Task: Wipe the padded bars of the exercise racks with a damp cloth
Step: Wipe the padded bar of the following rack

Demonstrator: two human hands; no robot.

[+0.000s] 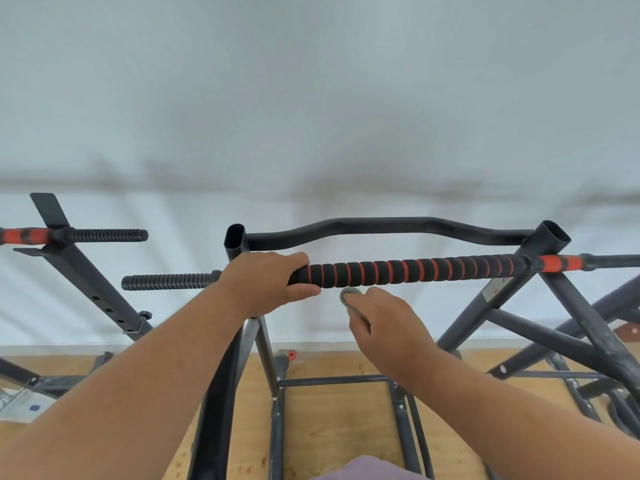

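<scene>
- We look down from head height at a black exercise rack [491, 306] standing on a wooden floor [332, 420] in front of a pale wall [311, 98].
- A padded bar [408, 271], black foam with orange rings, runs left to right across the middle of the view.
- Our left hand [266, 282] wraps around the left end of the padding, fingers over the top and thumb beneath, holding it firmly.
- Our right hand [384, 317] sits just below the bar, a little right of the left hand, fingers curled around a small bunched grey-green cloth [349, 295].
- The cloth is close under the foam; we cannot tell whether it touches yet.
- To wipe well, we judge it best to press the cloth up against the foam and wrap it partly around the bar, so the underside gets cleaned too.
- We would then slide it right along the ridged padding towards the orange collar [556, 263], with the left hand steadying the bar.
- The grooves between the rings may trap dirt, so firm pressure and a slight twist seem wise.
- A second rack [86, 268] stands at the left with its own padded bar [27, 236].
</scene>
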